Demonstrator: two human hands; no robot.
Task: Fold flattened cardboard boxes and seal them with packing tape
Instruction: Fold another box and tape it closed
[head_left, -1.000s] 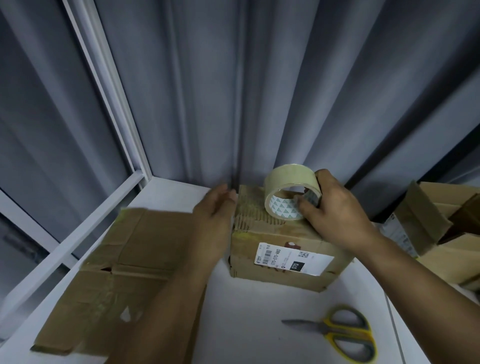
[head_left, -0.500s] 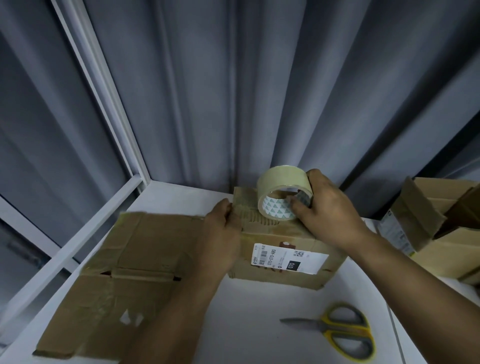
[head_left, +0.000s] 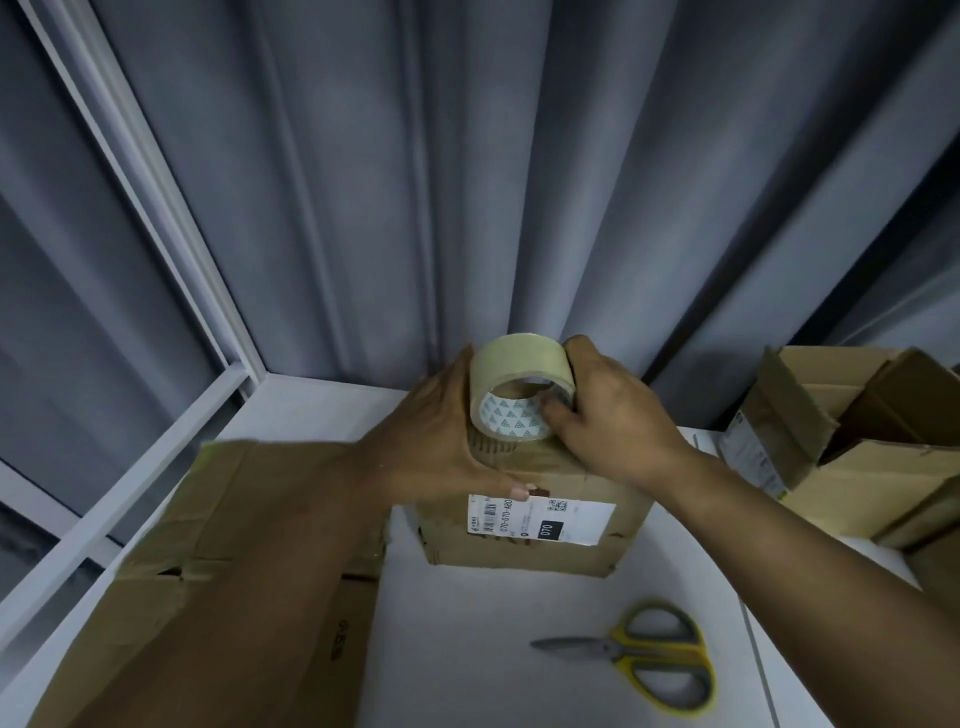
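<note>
Cardboard box (head_left: 524, 540) at 12 o'clock on the tabletop (head_left: 493, 623): probably light, stiff, crushable; brace its top edges. Left hand (head_left: 431, 441) lies flat on it. Right hand (head_left: 618, 421) clamps the rigid tape roll (head_left: 511, 364) by rim and core, atop the box.

Your stock: brown box (head_left: 524, 525), folded, white label facing you, centre; tan tape roll (head_left: 511, 364) on edge atop it; flattened cardboard (head_left: 208, 545), left.

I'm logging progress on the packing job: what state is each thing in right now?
Labelled box: folded up, standing on the table.
Tape roll: on edge atop it, gripped by right hand.
Left hand: flat on that box.
Flattened cardboard: lying flat.
Scissors: closed, lying idle.
Right-side box: flaps open.
</note>
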